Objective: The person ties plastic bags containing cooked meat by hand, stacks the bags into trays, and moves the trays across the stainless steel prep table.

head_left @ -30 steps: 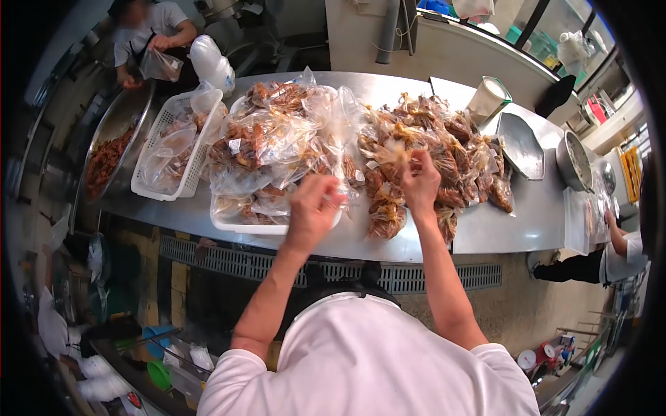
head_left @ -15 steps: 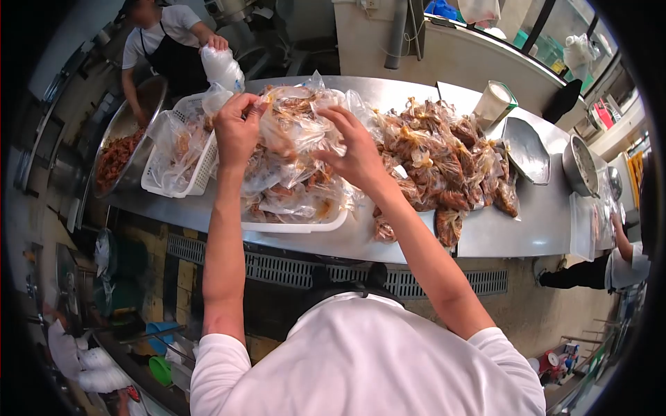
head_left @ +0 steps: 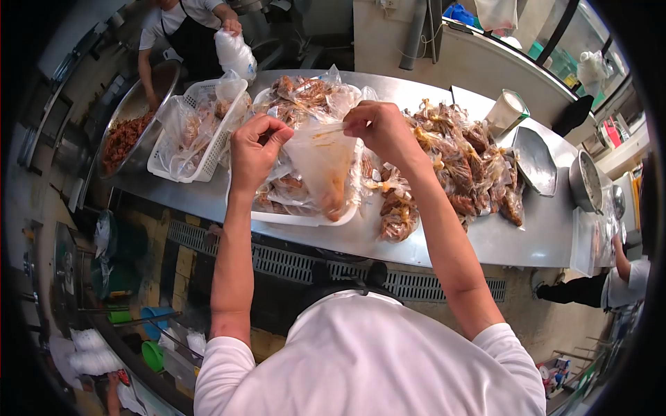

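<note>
Both my hands hold up a clear plastic bag [head_left: 320, 163] by its top edge, with some brown food in its lower corner. My left hand [head_left: 255, 151] pinches the left corner, and my right hand [head_left: 380, 132] pinches the right one. The bag hangs above a white tray [head_left: 305, 220] heaped with bags of brown food [head_left: 302, 90]. To the right of the tray lies a pile of knotted food bags [head_left: 463, 159]. One knotted bag [head_left: 398, 213] lies nearer the front, close to my right forearm.
A white basket [head_left: 206, 161] of bags and a metal bowl [head_left: 148, 132] of brown food stand left. A co-worker [head_left: 191, 35] reaches into the bowl, holding a bundle of plastic bags [head_left: 236, 55]. At right are a container [head_left: 508, 109], a metal tray [head_left: 535, 161] and a pot [head_left: 586, 182].
My hands have moved from the knotted pile to above the white tray, and now stretch a bag between them. The co-worker has taken hold of the plastic bundle.
</note>
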Demonstrator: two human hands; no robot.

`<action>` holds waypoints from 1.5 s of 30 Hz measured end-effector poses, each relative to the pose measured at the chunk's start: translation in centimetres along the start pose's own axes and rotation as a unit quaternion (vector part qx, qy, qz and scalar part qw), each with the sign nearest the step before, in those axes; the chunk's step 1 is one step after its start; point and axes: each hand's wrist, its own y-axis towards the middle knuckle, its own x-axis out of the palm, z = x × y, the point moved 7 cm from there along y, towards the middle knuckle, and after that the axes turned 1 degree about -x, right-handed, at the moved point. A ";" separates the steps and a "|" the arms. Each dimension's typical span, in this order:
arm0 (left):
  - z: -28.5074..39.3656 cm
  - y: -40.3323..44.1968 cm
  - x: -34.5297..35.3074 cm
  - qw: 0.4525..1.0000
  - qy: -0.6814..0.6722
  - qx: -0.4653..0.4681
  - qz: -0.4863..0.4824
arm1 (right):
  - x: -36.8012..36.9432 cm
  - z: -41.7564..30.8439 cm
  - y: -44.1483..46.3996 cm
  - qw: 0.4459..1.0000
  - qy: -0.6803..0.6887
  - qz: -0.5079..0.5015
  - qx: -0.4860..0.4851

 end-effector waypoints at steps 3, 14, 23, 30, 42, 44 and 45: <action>-1.8 -0.9 3.2 0.978 -0.173 -0.112 -0.036 | -0.5 -2.2 -0.2 0.999 -0.009 0.025 -0.044; 2.0 -0.5 5.6 0.984 -0.110 -0.122 -0.075 | 4.4 -0.3 -7.5 0.970 0.113 0.210 -0.054; 2.5 -3.2 6.3 0.993 -0.088 -0.041 -0.071 | 8.8 7.1 -8.2 0.774 0.576 0.194 0.176; -5.2 -8.0 10.9 0.962 -0.186 -0.078 -0.186 | 8.7 7.9 -8.4 0.878 0.427 0.113 0.187; -10.5 -2.8 3.5 0.765 -0.627 -0.142 -0.043 | 12.6 3.9 -9.3 0.951 0.168 -0.148 0.212; -4.7 -2.2 1.6 0.950 -0.310 -0.028 0.001 | 11.4 4.0 -8.8 0.968 0.103 -0.124 0.194; 0.4 -1.8 0.6 0.991 0.085 0.078 0.065 | 10.6 3.9 -8.6 0.982 0.056 -0.097 0.152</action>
